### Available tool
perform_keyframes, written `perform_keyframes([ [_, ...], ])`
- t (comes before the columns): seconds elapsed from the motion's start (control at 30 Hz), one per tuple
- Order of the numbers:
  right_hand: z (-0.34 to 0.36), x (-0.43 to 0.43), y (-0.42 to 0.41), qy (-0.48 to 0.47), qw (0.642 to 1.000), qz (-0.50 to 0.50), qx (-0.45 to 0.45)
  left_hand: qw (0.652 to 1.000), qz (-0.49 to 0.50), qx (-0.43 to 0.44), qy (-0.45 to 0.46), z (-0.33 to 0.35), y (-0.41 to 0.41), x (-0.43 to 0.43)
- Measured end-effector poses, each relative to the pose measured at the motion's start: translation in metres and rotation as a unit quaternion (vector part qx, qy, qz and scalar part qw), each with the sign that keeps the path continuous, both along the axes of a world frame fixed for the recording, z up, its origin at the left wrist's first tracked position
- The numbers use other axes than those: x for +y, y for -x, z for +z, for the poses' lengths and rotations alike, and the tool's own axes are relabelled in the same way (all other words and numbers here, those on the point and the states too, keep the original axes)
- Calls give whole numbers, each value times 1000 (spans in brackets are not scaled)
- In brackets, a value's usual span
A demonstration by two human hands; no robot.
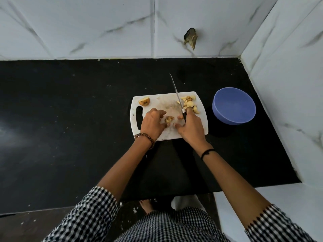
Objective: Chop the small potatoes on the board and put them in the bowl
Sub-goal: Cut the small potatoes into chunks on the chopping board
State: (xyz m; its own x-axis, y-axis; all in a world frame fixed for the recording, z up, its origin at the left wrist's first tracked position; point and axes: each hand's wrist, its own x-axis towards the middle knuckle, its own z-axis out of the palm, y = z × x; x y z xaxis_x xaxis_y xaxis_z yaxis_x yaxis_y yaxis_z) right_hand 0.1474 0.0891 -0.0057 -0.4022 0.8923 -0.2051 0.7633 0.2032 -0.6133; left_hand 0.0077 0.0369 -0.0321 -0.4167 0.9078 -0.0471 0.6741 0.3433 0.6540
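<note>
Near edge of board [157,102]: left hand [153,124] grip pinching potato piece [169,119], right hand [191,127] grip clenched on knife [177,95]. Tuck fingertips back, bring blade straight down. Board far-right: chopped pile [189,103]. Far-left: uncut half [144,101]. Right of board: bowl [234,108].

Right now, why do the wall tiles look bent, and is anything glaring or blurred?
Head view: the wide-angle lens bows the tile lines; a pale sheen lies on the black counter at left; the bowl casts a faint shadow; the knife and potato piece show no motion blur.
</note>
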Motion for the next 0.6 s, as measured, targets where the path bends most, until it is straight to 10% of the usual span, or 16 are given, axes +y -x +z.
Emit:
perform_keyframes([
  [0.6,-20,13,3,-36,998,33,39,999,-13,43,-17,-5,3,6],
])
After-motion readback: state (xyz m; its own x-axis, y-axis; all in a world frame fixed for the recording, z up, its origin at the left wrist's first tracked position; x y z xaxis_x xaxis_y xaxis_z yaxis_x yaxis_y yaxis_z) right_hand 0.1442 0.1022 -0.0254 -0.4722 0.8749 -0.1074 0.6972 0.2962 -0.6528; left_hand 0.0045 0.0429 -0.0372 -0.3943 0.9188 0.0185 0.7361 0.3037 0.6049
